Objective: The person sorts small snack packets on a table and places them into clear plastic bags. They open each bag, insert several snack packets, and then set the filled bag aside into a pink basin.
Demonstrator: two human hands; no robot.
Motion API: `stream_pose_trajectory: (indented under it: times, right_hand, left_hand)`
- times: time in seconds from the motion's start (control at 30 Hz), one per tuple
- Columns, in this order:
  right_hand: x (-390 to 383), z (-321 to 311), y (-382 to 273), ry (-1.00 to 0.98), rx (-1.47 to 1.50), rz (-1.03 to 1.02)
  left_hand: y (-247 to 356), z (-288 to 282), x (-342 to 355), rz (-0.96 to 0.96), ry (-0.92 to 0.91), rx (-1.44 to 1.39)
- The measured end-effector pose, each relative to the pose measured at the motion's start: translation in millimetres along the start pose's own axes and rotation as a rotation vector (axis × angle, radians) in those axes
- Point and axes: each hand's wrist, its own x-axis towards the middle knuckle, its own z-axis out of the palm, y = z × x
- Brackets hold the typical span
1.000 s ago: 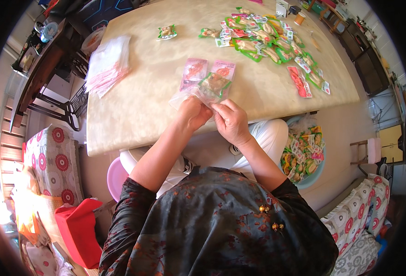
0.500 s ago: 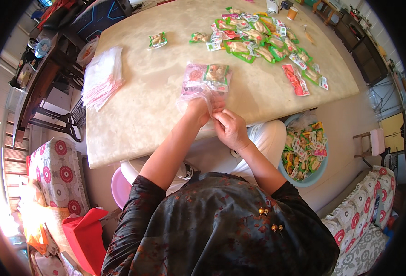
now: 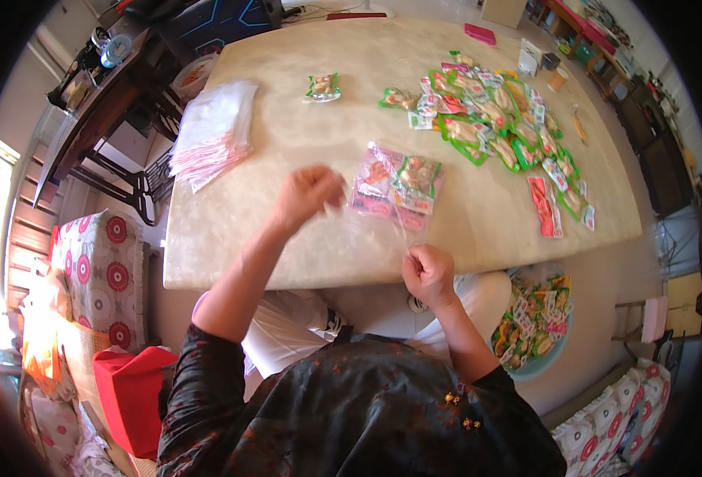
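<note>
My left hand (image 3: 313,195) is raised over the tabletop left of the packets, its fingers curled and slightly blurred, with nothing visible in it. My right hand (image 3: 426,270) is closed at the table's near edge, pinching the near end of a clear plastic bag (image 3: 402,222). In or under that bag lie pink printed packets (image 3: 375,179), with a green-edged snack packet (image 3: 416,175) on their right part; the layers are hard to separate. Another small snack packet (image 3: 323,86) lies alone farther back.
The table (image 3: 271,238) bears flat clear bags (image 3: 211,127) on the left and a heap of snack packets (image 3: 486,119) with a red packet (image 3: 543,203) on the right. A blue basin of packets (image 3: 538,322) stands below at right. Patterned-covered seats (image 3: 100,270) flank me.
My left hand has pulled away from the bag toward the left, while my right hand stays at it. The camera's view has shifted, so the table sits lower and farther right.
</note>
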Motion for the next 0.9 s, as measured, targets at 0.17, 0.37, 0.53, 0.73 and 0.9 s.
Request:
stream_pose_trajectory:
  times: [0.17, 0.37, 0.53, 0.73, 0.9]
  right_hand:
    - [-2.7, 2.8, 6.5, -0.022, -0.072, -0.079]
    - [-5.7, 3.5, 7.0, -0.043, -0.125, -0.097]
    - [-8.4, 4.7, 7.8, -0.043, -0.165, -0.128]
    - [-7.0, 11.4, 9.4, 0.012, -0.130, -0.137]
    - [-1.6, 7.3, 5.1, -0.010, -0.129, -0.046]
  left_hand:
    - [-80.0, -42.1, 141.6, -0.039, 0.740, 0.490]
    - [-37.5, -22.6, 206.8, -0.439, 0.860, 0.566]
    - [-67.0, -34.0, 234.0, -0.259, 0.925, 0.513]
    - [-115.0, -73.1, 203.1, 0.018, 0.882, -0.169]
    - [-102.5, -64.2, 88.2, 0.020, 0.715, -0.658]
